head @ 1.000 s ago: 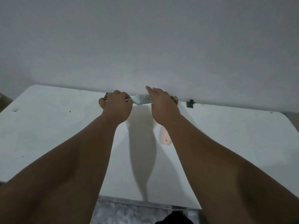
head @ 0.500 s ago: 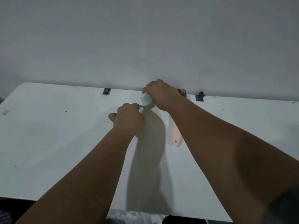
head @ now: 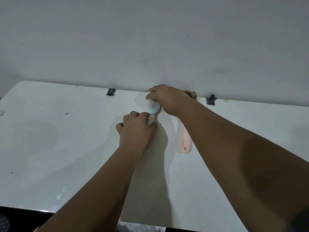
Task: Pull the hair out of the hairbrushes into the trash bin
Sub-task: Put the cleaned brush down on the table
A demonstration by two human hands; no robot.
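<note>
Left hand (head: 135, 131) gripping green hairbrush (head: 153, 107) handle, brush near table (head: 50, 139) far edge. Right hand (head: 168, 99) closing over bristles, grip contents unclear. Pink hairbrush (head: 184, 139) lying beside, seemingly waiting. Trash bin not showing; task looking unfinished.

Plain, dim indoor room, type undetermined: white table (head: 50, 148) across the lower frame, butted against a bare grey wall (head: 150, 39) filling the upper frame.

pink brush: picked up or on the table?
On the table. The pink brush lies flat beside the right forearm; neither hand holds it. Both hands are on the blue brush.
</note>
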